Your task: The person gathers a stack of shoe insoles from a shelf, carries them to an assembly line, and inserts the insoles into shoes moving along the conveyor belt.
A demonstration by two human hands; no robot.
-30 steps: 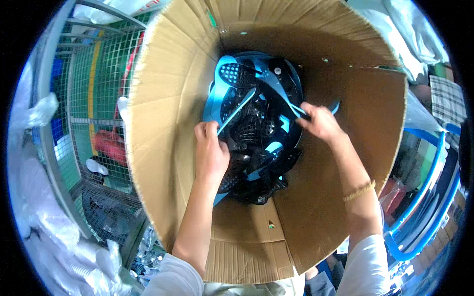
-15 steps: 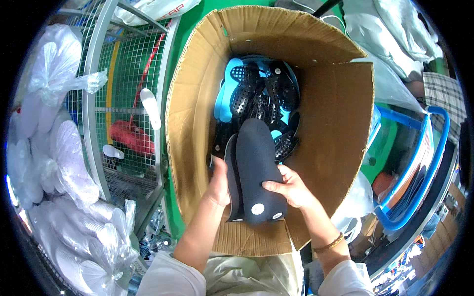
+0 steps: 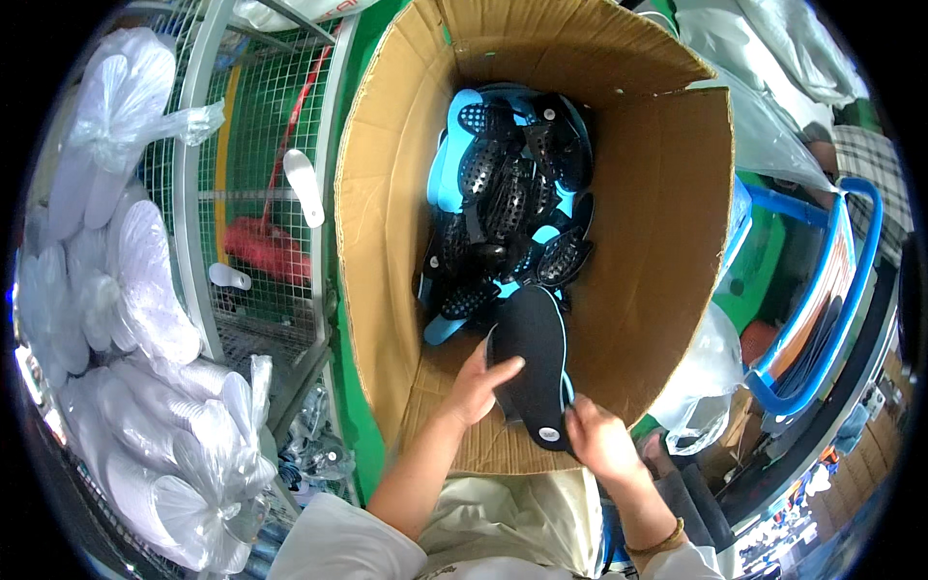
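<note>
A black insole with a round white mark at its heel is held over the near side of a large cardboard box. My left hand grips its left edge, thumb across the top face. At its right edge near the heel, the fingers of my right hand are closed on it. A light blue line shows along that edge, and another layer seems to lie underneath. Deeper in the box is a pile of black and blue insoles, some with perforated black undersides.
Clear bags of white insoles are stacked at the left beside a wire mesh rack. A white insole hangs on the mesh. To the right stand a blue-framed cart and clear plastic bags. Another person's plaid clothing shows at far right.
The held insoles have come closer to me and turned, so the tip leans left. My left thumb now lies across the top. More of the pile in the box shows.
</note>
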